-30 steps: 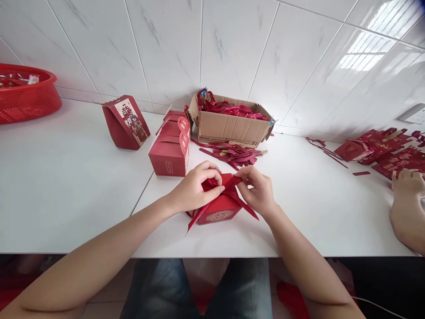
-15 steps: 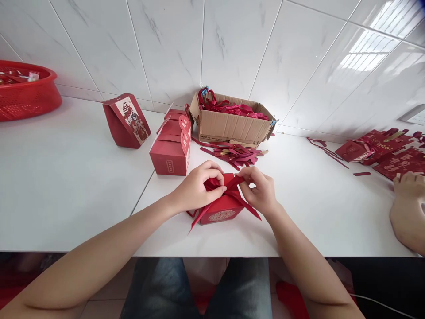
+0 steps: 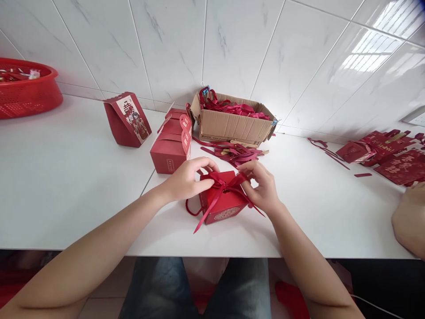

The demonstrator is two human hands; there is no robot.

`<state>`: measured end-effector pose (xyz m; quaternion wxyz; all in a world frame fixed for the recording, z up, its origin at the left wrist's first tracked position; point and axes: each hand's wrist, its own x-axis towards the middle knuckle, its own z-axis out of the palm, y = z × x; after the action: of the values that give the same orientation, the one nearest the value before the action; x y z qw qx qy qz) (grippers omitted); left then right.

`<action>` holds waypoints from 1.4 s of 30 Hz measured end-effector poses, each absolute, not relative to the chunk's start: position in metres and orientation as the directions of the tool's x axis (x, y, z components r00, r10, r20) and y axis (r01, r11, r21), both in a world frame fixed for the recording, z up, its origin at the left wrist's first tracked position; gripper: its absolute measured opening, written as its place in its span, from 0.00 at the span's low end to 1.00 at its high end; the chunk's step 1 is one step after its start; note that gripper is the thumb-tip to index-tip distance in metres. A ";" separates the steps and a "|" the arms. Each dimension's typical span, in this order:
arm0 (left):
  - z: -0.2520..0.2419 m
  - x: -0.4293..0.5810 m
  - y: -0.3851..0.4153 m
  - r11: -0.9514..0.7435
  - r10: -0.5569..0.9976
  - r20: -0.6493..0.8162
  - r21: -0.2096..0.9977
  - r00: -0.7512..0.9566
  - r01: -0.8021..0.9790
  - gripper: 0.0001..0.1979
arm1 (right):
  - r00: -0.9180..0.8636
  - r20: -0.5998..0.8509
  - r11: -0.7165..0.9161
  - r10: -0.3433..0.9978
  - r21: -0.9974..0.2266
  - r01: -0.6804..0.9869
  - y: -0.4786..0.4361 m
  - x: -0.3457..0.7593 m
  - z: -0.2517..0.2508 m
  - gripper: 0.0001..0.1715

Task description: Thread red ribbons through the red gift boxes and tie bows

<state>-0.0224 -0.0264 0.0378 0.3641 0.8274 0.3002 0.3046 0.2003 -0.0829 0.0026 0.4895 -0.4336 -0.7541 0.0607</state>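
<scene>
A small red gift box (image 3: 222, 209) with a round pale emblem on its front stands near the table's front edge. On its top a red ribbon (image 3: 220, 191) forms a bow, one tail hanging down the front. My left hand (image 3: 186, 180) is at the bow's left loop, thumb and fingers curled about it. At the other side, my right hand (image 3: 262, 186) pinches the right loop, and a ribbon end sticks out below it. A dark red cord handle curves out at the box's left side. Fingertips partly hide both loops.
Behind my hands are folded red boxes (image 3: 168, 153), a cardboard box (image 3: 234, 126) of ribbons and a pile of red strips (image 3: 237, 153). A taller red box (image 3: 121, 126) and a red basket (image 3: 29, 99) stand left. Red bags (image 3: 401, 166) and another person's hand (image 3: 410, 217) are at right.
Both hands have drawn apart, my left hand shifting left, so the bow's knot and loops now show. The box has turned slightly. The other person's hand has moved slightly.
</scene>
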 end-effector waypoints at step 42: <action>0.013 -0.017 -0.023 -0.857 0.514 0.697 0.396 0.499 0.330 0.11 | -0.558 0.609 0.817 0.565 -0.314 0.484 -0.090 0.203 0.011 0.25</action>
<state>-0.0165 -0.0227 0.0135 0.1056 0.8593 0.2456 0.4360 0.2031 -0.0902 0.0105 0.3641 -0.2977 -0.8808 0.0551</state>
